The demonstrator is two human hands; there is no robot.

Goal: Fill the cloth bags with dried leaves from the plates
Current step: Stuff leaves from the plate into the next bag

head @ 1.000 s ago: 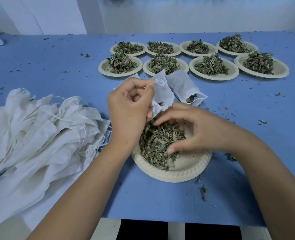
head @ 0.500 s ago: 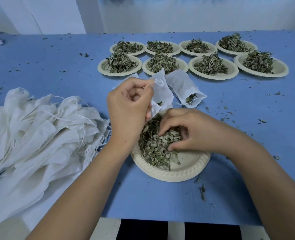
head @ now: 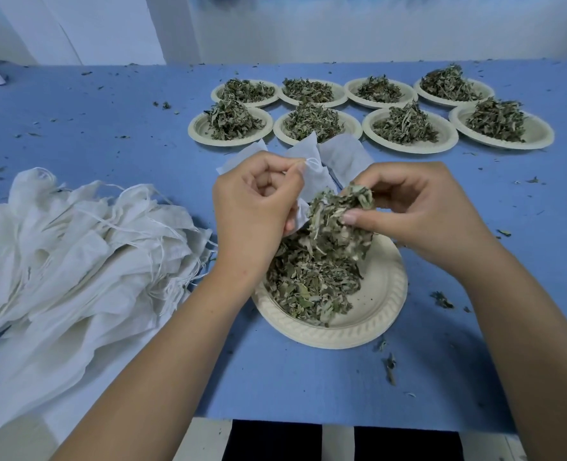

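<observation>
Blue table (head: 116, 134) under me, leaf crumbs everywhere. Dead ahead sits the near plate (head: 380, 304), half covered in dried leaves (head: 308, 281). Above it, my left hand (head: 252, 211) pinches the cloth bag (head: 317, 176) at its mouth, fingers curled tight. My right hand (head: 425, 211) grips a fat clump (head: 337, 207) of leaves over the plate, touching that bag. Left of the plate lies a heap of empty bags (head: 76, 247); beyond the plate stand eight heaped plates (head: 408, 141).

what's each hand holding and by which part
Left hand pinches a cloth bag by its drawstring edge; right hand grips a clump of dried leaves between thumb and fingers.
</observation>
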